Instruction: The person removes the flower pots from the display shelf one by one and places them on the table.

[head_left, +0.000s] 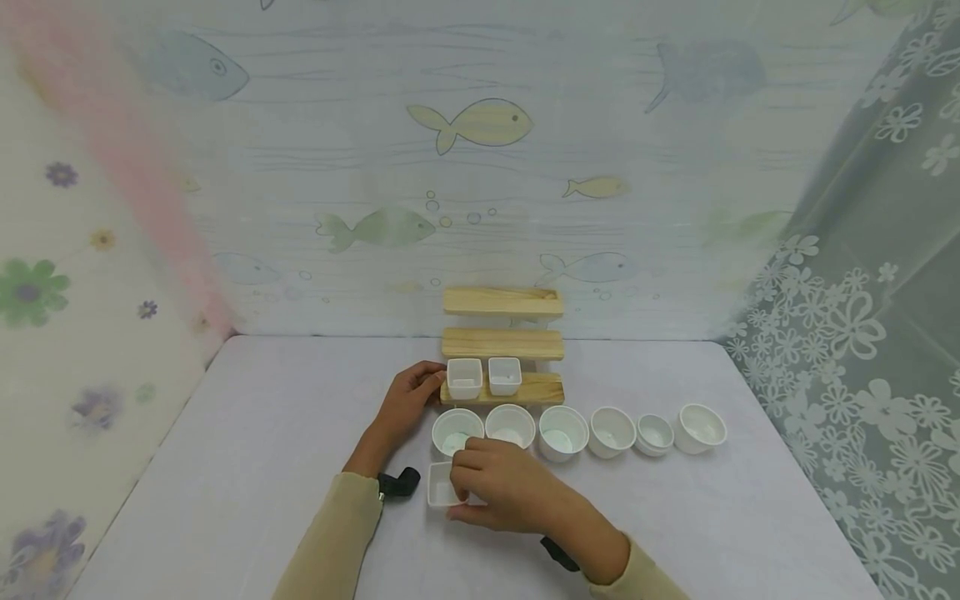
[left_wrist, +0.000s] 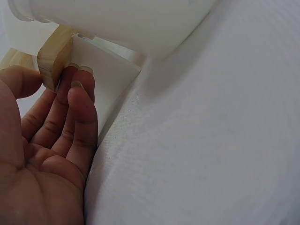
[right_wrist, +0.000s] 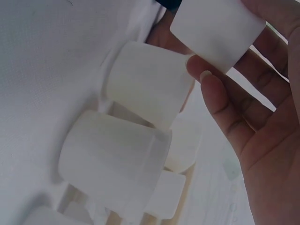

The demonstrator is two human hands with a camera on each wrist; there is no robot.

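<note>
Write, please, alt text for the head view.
A right hand grips a square white cup on a table, while the left hand touches the lowest step of a wooden rack holding two square cups. Six round white cups stand in a row.

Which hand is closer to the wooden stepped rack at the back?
The left hand. Its fingertips touch the left end of the wooden rack's lowest step. The right hand is in front of the row of round cups, holding a square cup.

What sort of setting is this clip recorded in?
Probably a small staged tabletop booth, not a real kitchen: a white-covered table, a fish-print backdrop with a flowered curtain, and a stepped wooden rack behind white cups.
</note>
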